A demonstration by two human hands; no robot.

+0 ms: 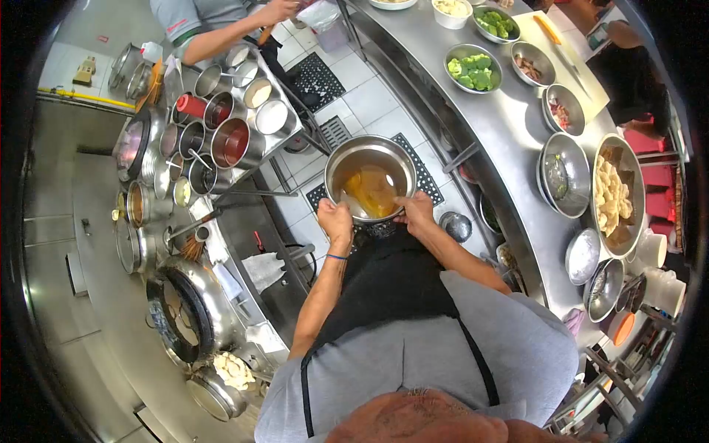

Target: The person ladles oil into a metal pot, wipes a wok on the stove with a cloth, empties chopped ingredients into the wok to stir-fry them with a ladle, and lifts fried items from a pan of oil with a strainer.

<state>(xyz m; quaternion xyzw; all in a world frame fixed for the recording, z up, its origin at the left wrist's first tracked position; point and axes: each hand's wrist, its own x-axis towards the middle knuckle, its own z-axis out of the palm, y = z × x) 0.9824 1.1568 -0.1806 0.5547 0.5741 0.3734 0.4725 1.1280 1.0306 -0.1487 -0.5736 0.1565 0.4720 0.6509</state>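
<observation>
A round metal pot [340, 156] with amber, oily-looking liquid [372, 190] in it hangs over the tiled floor in front of my apron. At its near left rim, my left hand [336, 221] grips the edge with closed fingers. On the near right side, my right hand [416, 213] holds the same rim. The pot looks about level, and some of my fingers are hidden beneath or behind its edge.
Left is a stove with a wok [179, 314] and a cart of sauce pots [238, 142]. The steel counter [509, 125] on my right carries bowls of broccoli [474, 71], meat [533, 63] and pale pieces [611, 196]. Another person's arm [221, 43] is beyond the cart.
</observation>
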